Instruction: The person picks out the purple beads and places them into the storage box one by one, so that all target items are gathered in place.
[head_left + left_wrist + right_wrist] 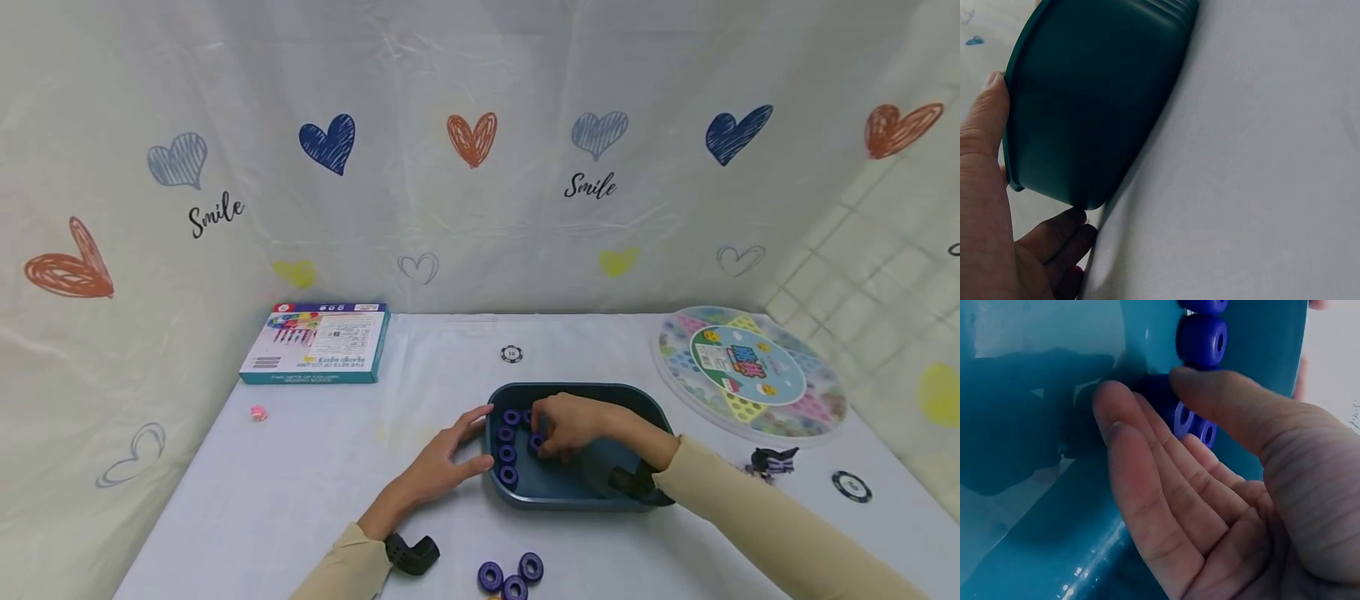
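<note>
A dark teal plastic basin sits on the white-covered table. Inside, several thick purple beads with centre holes stand in a row along the left wall. My right hand reaches into the basin and pinches another purple bead between thumb and fingers, right beside that row. My left hand is spread against the basin's left end, its thumb and fingertips at the rim. In the left wrist view, the basin's outer wall fills the space beside that hand.
Several more purple beads lie near the front edge. A beaded-boxes carton is at back left, with a small pink piece before it. A round game board, a dark purple item and a poker chip are on the right; another chip lies behind.
</note>
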Available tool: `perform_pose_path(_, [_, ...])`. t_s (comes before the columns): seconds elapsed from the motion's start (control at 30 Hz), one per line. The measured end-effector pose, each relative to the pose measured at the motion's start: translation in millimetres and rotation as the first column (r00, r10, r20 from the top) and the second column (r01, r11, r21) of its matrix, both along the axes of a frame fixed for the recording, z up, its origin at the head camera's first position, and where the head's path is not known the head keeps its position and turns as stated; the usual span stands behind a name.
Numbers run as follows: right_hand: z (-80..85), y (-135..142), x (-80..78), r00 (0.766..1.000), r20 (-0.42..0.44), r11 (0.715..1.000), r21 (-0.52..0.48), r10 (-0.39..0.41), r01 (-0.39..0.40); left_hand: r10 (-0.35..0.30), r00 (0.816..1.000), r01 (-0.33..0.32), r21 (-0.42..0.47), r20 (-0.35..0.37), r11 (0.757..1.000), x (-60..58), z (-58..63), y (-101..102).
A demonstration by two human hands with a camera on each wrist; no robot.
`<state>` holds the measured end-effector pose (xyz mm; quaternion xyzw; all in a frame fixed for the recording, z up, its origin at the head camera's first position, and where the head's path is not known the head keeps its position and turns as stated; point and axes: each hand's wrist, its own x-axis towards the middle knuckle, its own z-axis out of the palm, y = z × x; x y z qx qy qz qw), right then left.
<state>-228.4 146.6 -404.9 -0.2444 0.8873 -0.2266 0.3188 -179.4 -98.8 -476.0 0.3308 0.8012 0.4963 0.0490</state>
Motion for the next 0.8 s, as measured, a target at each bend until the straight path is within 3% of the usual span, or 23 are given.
perform_pose_path(0.17, [-1.6, 1, -1.1, 0.999, -0.034, 0.999, -0.045, 0.026, -0.028, 0.017, 1.0, -0.017, -0.013, -0.025, 1.0, -9.3, -19.3, 0])
perform_pose_path(0.5, [-5.8, 2, -2.4, 0.994, -0.096, 0.992, -0.109, 0.056, -0.067, 0.012, 1.0, -0.013, -0.005, -0.028, 1.0, -11.5, -23.4, 1])
perform_pose_path(0.63, [-4.8, 0, -2.6, 0.991, -0.116, 0.99, -0.121, 0.061, -0.075, 0.023, 0.999, -0.023, -0.017, -0.031, 1.0, -9.1, -18.6, 2])
perform_pose_path(0.8, [-1.3, 0, -2.3, 0.989, -0.124, 0.99, -0.11, 0.076, -0.09, 0.012, 1.0, -0.012, -0.007, -0.023, 1.0, 2.5, 2.8, 3])
